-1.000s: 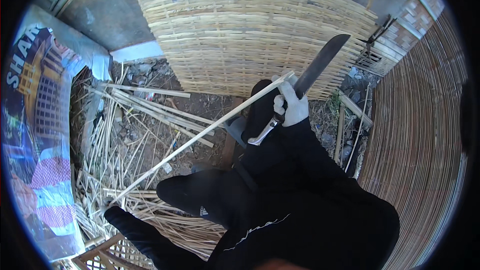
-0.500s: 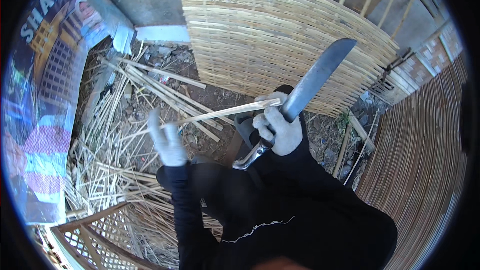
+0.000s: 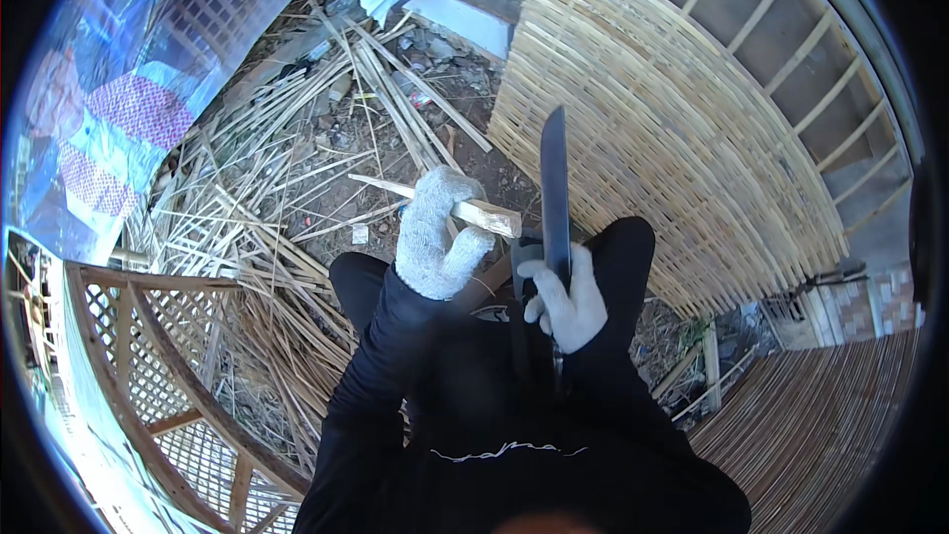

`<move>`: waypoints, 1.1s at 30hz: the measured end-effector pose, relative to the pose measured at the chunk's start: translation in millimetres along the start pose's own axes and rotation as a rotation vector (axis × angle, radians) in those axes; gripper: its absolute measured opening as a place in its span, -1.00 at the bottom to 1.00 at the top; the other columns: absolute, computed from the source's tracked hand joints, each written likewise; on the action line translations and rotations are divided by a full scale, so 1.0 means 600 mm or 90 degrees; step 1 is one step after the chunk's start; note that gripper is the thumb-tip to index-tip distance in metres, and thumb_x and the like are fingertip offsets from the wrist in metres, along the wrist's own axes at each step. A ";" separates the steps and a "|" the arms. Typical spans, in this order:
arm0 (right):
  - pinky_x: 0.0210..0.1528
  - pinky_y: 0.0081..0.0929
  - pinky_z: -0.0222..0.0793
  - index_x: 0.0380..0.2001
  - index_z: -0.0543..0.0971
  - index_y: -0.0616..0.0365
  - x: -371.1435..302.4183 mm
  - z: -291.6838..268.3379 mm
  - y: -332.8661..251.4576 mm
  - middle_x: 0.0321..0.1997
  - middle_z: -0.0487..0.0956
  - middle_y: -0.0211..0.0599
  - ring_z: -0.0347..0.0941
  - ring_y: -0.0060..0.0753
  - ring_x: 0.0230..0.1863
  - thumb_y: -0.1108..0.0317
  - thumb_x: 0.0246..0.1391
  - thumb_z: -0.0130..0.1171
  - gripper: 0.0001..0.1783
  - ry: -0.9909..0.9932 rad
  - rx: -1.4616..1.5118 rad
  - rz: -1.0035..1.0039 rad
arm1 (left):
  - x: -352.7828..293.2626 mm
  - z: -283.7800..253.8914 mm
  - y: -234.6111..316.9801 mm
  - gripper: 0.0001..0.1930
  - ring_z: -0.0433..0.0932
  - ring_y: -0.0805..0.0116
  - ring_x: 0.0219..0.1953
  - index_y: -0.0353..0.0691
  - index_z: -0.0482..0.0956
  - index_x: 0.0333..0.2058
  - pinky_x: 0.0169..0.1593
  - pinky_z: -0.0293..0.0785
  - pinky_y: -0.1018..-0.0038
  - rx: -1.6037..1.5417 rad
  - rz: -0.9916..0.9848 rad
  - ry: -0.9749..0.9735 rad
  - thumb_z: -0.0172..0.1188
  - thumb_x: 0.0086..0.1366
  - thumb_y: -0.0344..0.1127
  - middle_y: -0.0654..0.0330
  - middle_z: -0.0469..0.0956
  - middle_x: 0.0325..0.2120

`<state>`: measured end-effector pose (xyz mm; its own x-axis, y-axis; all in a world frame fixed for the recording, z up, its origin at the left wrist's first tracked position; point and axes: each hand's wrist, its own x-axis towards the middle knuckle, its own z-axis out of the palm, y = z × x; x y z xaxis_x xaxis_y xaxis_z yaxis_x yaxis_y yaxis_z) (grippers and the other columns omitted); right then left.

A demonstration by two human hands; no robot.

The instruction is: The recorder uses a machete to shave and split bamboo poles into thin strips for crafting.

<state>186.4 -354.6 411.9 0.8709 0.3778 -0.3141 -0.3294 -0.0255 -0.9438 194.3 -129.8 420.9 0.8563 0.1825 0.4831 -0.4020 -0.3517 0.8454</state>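
Note:
My left hand [image 3: 431,237], in a pale knit glove, is closed around a bamboo strip [image 3: 494,219]. The strip's thick, cut end points right towards the blade, and its thin end sticks out on the left behind the fingers. In my right hand [image 3: 569,307], also gloved, is a machete [image 3: 556,178]. Its long dark blade stands nearly straight away from me, just right of the strip and apart from it. The fingers cover much of the handle.
Loose bamboo strips [image 3: 287,267] litter the ground on the left. A woven bamboo panel [image 3: 672,129] spreads across the right. At lower left is a wooden lattice frame [image 3: 188,386], with a printed banner [image 3: 148,109] beyond it. A bundle of thin slats [image 3: 801,425] lies at lower right.
My left hand, open before, has come right and closed on the bamboo strip. The strip's end has left my right hand. The machete has swung more upright, and the view has turned.

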 end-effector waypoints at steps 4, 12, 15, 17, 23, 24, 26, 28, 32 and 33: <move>-0.58 -0.61 0.39 0.24 0.23 0.22 -0.019 0.006 0.041 -0.15 0.59 -0.20 0.50 -0.61 -0.53 0.40 0.44 -0.10 -0.63 -0.067 0.059 0.098 | 0.031 -0.017 0.006 -0.61 0.54 0.08 -0.20 -0.30 0.52 -0.17 -0.06 0.45 0.28 0.019 0.027 0.079 0.44 0.10 -0.23 0.03 0.50 -0.24; -0.48 -0.62 0.35 0.31 0.16 0.29 -0.020 -0.001 -0.007 -0.40 0.51 -0.30 0.42 -0.61 -0.53 0.46 0.43 -0.19 -0.57 -0.175 0.042 -0.101 | 0.063 -0.025 0.028 -0.59 0.47 0.35 -0.28 -0.19 0.36 -0.21 -0.16 0.43 0.43 0.108 0.021 0.136 0.47 0.12 -0.37 0.14 0.46 -0.28; -0.48 -0.66 0.27 0.26 0.18 0.34 -0.010 0.018 -0.049 -0.47 0.45 -0.38 0.31 -0.66 -0.57 0.44 0.44 -0.14 -0.60 -0.140 -0.013 -0.155 | 0.066 -0.021 0.032 -0.63 0.51 0.20 -0.33 -0.24 0.39 -0.17 -0.18 0.46 0.34 0.118 0.030 0.118 0.41 0.17 -0.34 0.09 0.46 -0.35; -0.45 -0.66 0.30 0.21 0.20 0.38 -0.004 0.028 -0.088 -0.44 0.48 -0.38 0.32 -0.68 -0.56 0.45 0.43 -0.07 -0.62 -0.117 -0.015 -0.218 | 0.064 -0.022 0.035 -0.68 0.51 0.16 -0.29 -0.29 0.44 -0.16 -0.14 0.45 0.31 0.141 0.084 0.091 0.33 0.14 -0.37 0.07 0.46 -0.34; -0.31 -0.43 0.53 0.24 0.24 0.45 0.016 0.060 -0.206 -0.26 0.62 -0.04 0.63 -0.30 -0.38 0.49 0.36 0.03 -0.54 -0.090 -0.165 -0.457 | 0.051 -0.027 0.039 -0.65 0.49 0.05 -0.21 -0.35 0.47 -0.16 -0.07 0.44 0.24 0.077 0.055 0.114 0.26 0.04 -0.41 -0.03 0.43 -0.22; -0.28 -0.38 0.56 0.25 0.24 0.46 0.022 0.066 -0.217 -0.22 0.62 0.02 0.66 -0.19 -0.34 0.50 0.35 0.05 -0.52 -0.085 -0.218 -0.474 | 0.050 -0.025 0.036 -0.64 0.49 0.05 -0.21 -0.35 0.47 -0.17 -0.08 0.44 0.24 0.071 0.059 0.125 0.27 0.03 -0.41 -0.03 0.42 -0.22; -0.22 -0.29 0.60 0.26 0.25 0.47 0.033 0.078 -0.227 -0.13 0.61 0.15 0.70 0.04 -0.25 0.50 0.32 0.08 -0.49 -0.091 -0.296 -0.517 | 0.043 -0.021 0.034 -0.64 0.48 0.06 -0.21 -0.34 0.47 -0.17 -0.09 0.44 0.24 0.070 0.051 0.144 0.28 0.02 -0.42 -0.03 0.42 -0.23; -0.31 -0.31 0.55 0.15 0.32 0.47 0.042 0.088 -0.228 -0.33 0.66 -0.01 0.70 -0.12 -0.34 0.44 0.34 0.10 -0.58 -0.081 -0.303 -0.543 | 0.039 -0.019 0.030 -0.63 0.49 0.06 -0.22 -0.34 0.46 -0.19 -0.12 0.44 0.24 0.086 0.041 0.154 0.33 0.00 -0.40 -0.01 0.43 -0.25; -0.31 -0.29 0.56 0.12 0.32 0.47 0.046 0.096 -0.221 -0.34 0.66 0.00 0.70 -0.09 -0.36 0.44 0.33 0.12 -0.59 -0.097 -0.283 -0.536 | 0.030 -0.015 0.028 -0.60 0.50 0.07 -0.26 -0.34 0.47 -0.20 -0.15 0.44 0.25 0.043 -0.003 0.185 0.37 -0.02 -0.37 0.01 0.45 -0.27; -0.31 -0.29 0.56 0.11 0.33 0.47 0.046 0.097 -0.219 -0.34 0.66 0.00 0.70 -0.08 -0.36 0.44 0.32 0.13 -0.59 -0.105 -0.270 -0.526 | 0.029 -0.014 0.028 -0.60 0.50 0.07 -0.27 -0.34 0.48 -0.20 -0.16 0.44 0.25 0.022 -0.026 0.187 0.38 -0.02 -0.36 0.02 0.45 -0.28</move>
<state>232.9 -287.0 533.3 0.6958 0.5525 0.4589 0.5576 -0.0128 -0.8300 199.7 -124.5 445.2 0.7394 0.4529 0.4982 -0.3531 -0.3693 0.8596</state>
